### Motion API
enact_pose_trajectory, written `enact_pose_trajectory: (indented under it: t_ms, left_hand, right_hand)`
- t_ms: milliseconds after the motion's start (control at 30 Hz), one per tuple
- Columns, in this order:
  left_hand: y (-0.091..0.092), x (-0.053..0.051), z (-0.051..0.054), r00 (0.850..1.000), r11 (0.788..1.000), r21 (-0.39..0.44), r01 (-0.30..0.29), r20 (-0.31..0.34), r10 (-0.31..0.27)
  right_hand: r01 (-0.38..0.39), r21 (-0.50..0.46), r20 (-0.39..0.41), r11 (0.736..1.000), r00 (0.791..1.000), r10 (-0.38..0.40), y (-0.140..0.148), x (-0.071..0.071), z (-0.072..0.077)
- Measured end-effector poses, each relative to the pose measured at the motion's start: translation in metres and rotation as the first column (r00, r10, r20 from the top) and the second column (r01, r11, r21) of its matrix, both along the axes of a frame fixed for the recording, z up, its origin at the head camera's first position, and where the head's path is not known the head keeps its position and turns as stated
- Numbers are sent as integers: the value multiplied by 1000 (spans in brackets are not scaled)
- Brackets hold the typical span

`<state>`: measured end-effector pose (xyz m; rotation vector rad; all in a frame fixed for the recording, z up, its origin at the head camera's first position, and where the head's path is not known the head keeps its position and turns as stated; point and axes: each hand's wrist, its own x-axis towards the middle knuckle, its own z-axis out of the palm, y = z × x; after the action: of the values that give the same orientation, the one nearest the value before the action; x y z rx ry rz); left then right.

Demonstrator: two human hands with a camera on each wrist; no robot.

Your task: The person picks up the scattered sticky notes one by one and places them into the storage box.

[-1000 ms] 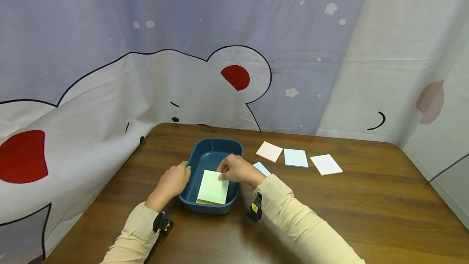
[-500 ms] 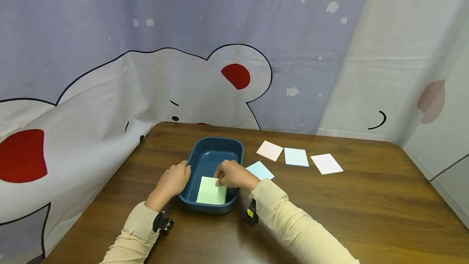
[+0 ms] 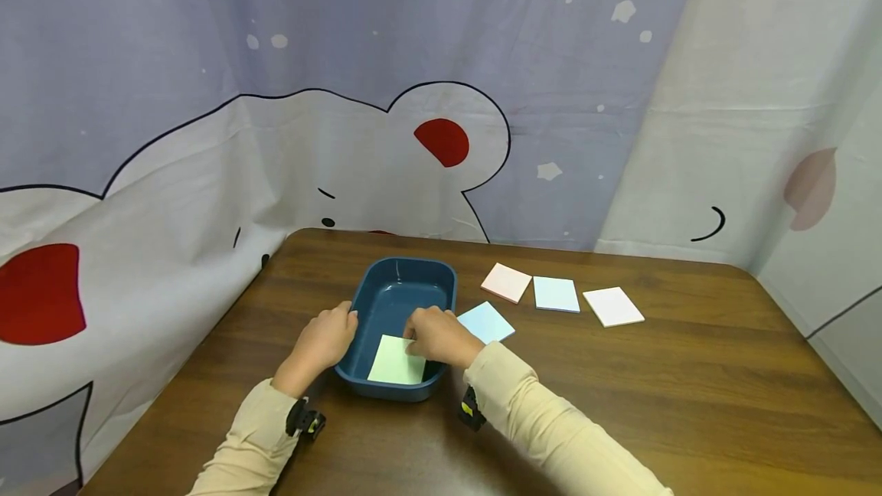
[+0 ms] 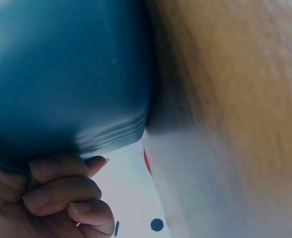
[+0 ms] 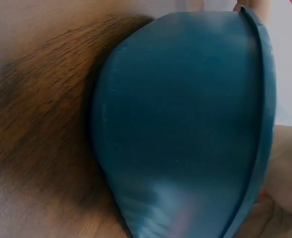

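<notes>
A deep blue tray [image 3: 400, 298] stands on a brown wood-grain bench [image 3: 689, 389], toward the person's left. The left hand [image 3: 325, 341] holds the tray by its left side, and in the left wrist view its fingers [image 4: 61, 191] are bent in and clamped on the rim. The right hand [image 3: 439, 337] reaches over the right wall into the near half of the tray, where its bent fingers touch the upper right corner of a pale green pad [image 3: 396, 362]. Whether they pinch that pad or only rest on it I cannot tell, as the tray wall hides them in the right wrist view. The green pad lies inside the tray, at the near end. Just beside the tray's right wall, partly behind the right hand, a light blue pad [image 3: 488, 321] lies turned at an angle on the bench. Farther back lie a pink pad [image 3: 506, 283], a second pale blue pad [image 3: 556, 295] just beside it, and a white pad [image 3: 613, 307] off to the right. Behind the bench hangs a lilac and white cloth [image 3: 551, 83] printed with cartoon shapes
</notes>
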<state>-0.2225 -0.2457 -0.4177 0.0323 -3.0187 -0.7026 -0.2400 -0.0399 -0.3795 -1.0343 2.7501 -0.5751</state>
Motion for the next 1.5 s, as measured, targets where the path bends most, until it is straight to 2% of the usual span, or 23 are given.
enact_pose_trajectory:
  t_ms: [500,800,1300,1500]
  left_hand:
    - [0,1,1,1000,1000,-1,12,-10,-12]
    - [1,2,3,1000,1000,-6,17,-9,-17]
    - [1,3,4,1000,1000,-5,12,-17,-12]
    - [0,2,2,1000,1000,-9,16,-8,-16]
  right_hand:
    - [-5,57,-122,998,992,12,-2,4,-3]
    - [-22,94,-214,995,976,42,-1,7,-4]
    - [-33,65,-193,997,980,45,1,6,-5]
    - [-36,-25,-91,999,995,33,2,5,-2]
